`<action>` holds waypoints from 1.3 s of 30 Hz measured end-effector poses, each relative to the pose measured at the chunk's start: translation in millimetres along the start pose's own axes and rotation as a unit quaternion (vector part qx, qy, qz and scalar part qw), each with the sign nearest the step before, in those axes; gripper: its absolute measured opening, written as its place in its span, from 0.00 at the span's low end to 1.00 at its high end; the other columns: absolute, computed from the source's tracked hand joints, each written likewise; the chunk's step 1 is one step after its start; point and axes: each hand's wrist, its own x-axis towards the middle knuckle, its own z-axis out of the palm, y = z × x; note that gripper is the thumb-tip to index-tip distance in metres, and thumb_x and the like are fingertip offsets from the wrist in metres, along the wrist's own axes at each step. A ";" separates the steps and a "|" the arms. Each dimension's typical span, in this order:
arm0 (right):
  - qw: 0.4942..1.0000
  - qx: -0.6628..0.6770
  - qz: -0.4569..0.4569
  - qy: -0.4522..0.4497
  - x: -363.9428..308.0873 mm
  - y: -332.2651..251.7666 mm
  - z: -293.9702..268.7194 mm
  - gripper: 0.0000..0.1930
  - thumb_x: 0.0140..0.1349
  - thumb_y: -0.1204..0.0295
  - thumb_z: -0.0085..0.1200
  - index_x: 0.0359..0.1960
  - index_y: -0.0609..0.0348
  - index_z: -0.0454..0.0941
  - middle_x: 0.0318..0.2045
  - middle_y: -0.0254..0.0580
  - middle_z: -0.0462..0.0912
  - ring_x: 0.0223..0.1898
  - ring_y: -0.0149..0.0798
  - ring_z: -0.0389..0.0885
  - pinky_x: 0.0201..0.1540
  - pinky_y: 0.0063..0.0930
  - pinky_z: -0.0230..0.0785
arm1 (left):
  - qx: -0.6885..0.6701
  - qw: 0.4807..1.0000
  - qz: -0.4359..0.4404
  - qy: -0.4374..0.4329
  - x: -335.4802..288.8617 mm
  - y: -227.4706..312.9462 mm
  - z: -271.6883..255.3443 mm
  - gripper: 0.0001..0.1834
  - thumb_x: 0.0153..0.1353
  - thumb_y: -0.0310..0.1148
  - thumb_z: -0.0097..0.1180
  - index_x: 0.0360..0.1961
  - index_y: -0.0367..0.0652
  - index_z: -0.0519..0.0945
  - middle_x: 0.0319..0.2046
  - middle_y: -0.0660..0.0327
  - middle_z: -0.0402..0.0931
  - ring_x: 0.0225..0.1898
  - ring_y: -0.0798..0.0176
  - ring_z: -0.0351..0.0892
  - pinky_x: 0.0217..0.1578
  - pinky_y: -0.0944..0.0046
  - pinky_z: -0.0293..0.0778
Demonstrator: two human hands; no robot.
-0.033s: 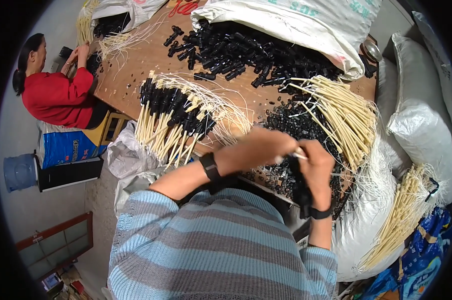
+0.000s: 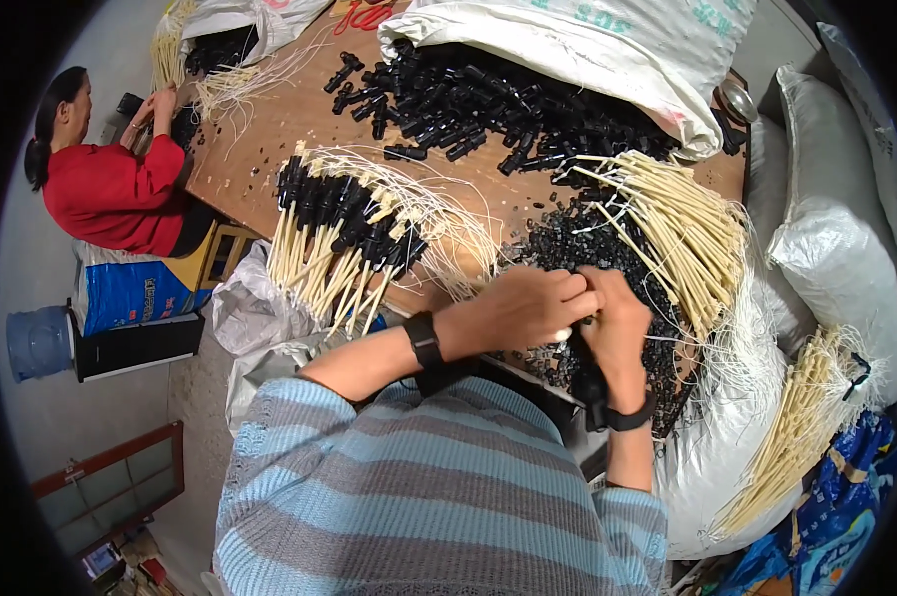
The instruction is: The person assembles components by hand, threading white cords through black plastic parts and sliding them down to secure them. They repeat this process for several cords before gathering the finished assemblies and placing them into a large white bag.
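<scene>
My left hand (image 2: 533, 310) and my right hand (image 2: 619, 323) meet over the near right part of the table, fingers closed and pressed together. A small whitish tip (image 2: 564, 335) shows below the left fingers; the rest of what they hold is hidden. A thin pale strand (image 2: 675, 340) runs out to the right beside my right hand. Beneath both hands spreads a heap of small dark pieces (image 2: 557, 238). To the left lies a bundle of cream-coloured tubes with black fittings and white wires (image 2: 339, 228). Cream tubes without visible fittings (image 2: 682, 238) lie fanned out at the right.
A white woven sack (image 2: 567, 50) spills black cylindrical fittings (image 2: 468, 99) onto the wooden table (image 2: 270, 129). Full sacks (image 2: 830, 189) stand at the right, near more cream tubes (image 2: 786, 427). A person in red (image 2: 116, 194) works at the far left. Red scissors (image 2: 369, 15) lie at the back.
My left hand, blurred before, has moved slightly down, and its fingers now press against the right hand's. The whitish piece that showed at my right fingers is now mostly covered.
</scene>
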 end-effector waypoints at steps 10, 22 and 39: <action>0.978 0.171 0.038 -0.110 -0.8 -12.1 2.2 0.08 0.52 0.75 0.63 0.33 0.58 0.79 0.22 0.33 0.76 0.19 0.27 0.73 0.22 0.21 0.64 | -0.389 0.814 -0.430 -0.008 -32.2 -51.8 5.9 0.07 0.60 0.29 0.53 0.37 0.39 0.77 0.21 0.66 0.76 0.19 0.73 0.71 0.20 0.69 0.67; 0.995 0.067 0.048 0.052 -5.7 -16.1 26.3 0.06 0.54 0.75 0.57 0.34 0.57 0.81 0.14 0.42 0.75 0.15 0.37 0.76 0.20 0.27 0.66 | -0.080 0.971 -0.225 0.024 -38.8 -49.7 12.8 0.18 0.43 0.18 0.51 0.39 0.43 0.77 0.31 0.55 0.76 0.37 0.48 0.77 0.34 0.53 0.73; 0.981 0.185 0.034 -0.041 -3.8 -17.0 28.5 0.06 0.57 0.78 0.54 0.37 0.61 0.77 0.17 0.45 0.75 0.16 0.38 0.75 0.21 0.27 0.64 | -0.153 0.936 -0.248 -0.198 -19.6 -36.0 -0.9 0.22 0.45 0.17 0.54 0.44 0.45 0.75 0.32 0.55 0.79 0.41 0.49 0.78 0.38 0.55 0.73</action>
